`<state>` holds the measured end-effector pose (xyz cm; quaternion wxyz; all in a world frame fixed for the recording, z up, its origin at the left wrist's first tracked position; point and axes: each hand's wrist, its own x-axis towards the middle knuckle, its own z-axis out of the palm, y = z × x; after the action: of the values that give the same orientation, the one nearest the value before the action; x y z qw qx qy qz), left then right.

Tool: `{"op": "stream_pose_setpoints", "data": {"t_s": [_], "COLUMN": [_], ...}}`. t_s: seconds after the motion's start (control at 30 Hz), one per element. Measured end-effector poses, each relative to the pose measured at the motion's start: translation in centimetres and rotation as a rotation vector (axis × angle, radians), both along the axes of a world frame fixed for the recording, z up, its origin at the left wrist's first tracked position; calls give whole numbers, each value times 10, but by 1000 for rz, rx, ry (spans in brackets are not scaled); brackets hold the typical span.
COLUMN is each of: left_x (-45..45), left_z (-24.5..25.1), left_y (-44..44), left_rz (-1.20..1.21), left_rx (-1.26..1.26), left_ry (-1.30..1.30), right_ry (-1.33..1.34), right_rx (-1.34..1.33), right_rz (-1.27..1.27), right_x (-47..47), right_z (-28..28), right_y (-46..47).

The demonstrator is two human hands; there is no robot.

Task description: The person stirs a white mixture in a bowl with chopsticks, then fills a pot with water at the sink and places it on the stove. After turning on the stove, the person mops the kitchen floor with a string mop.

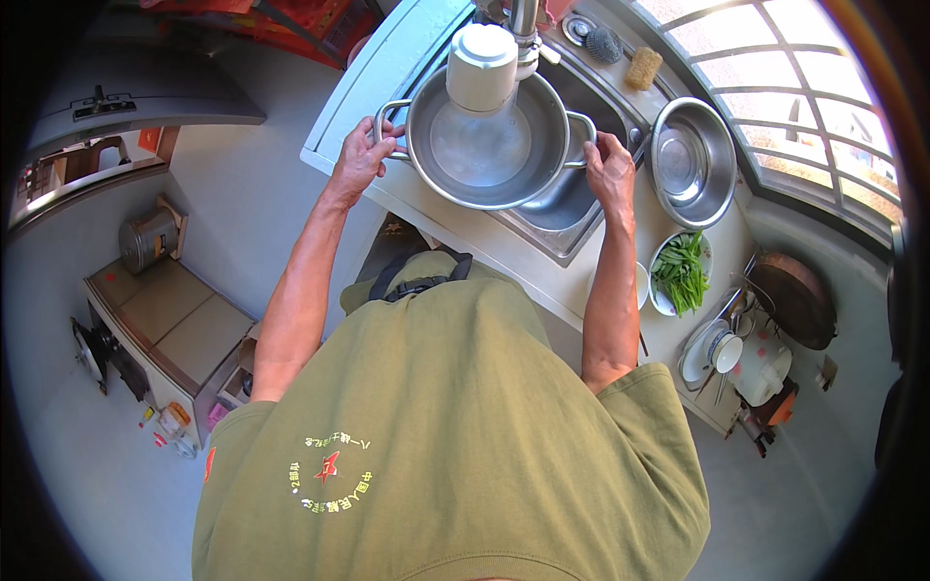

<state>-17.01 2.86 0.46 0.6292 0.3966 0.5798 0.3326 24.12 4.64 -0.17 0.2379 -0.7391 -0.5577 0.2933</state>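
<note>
My left hand [361,156] grips one loop handle of a two-handled stainless steel pot [546,163]. At the opposite side, my right hand [610,171] has its fingers on the other loop handle. The pot is held over the steel sink [570,207] and overlaps the counter's front edge. A white faucet-mounted water filter [482,69] hangs over the pot and hides part of its far side. Pale, cloudy water [479,149] shows in the pot, with a whitish stream below the filter.
Right of the sink, a steel basin [690,163] leans by the barred window [806,94]. Leafy greens [681,272] lie in a bowl nearby. Stacked dishes [708,352] and a wok [792,299] stand farther right. A steel scourer [604,45] and a sponge [643,69] sit behind the sink.
</note>
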Motion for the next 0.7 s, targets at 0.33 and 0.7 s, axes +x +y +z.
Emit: {"op": "stream_pose_setpoints", "data": {"t_s": [0.33, 0.7], "left_x": [0, 1], "left_z": [-1, -1], "left_y": [3, 3], "left_rz": [10, -6], "left_rx": [14, 21], "left_ry": [9, 33], "right_ry": [18, 68], "right_rx": [-4, -10], "right_rz": [27, 36], "right_x": [3, 3], "right_z": [-11, -13], "right_y": [-2, -4]}}
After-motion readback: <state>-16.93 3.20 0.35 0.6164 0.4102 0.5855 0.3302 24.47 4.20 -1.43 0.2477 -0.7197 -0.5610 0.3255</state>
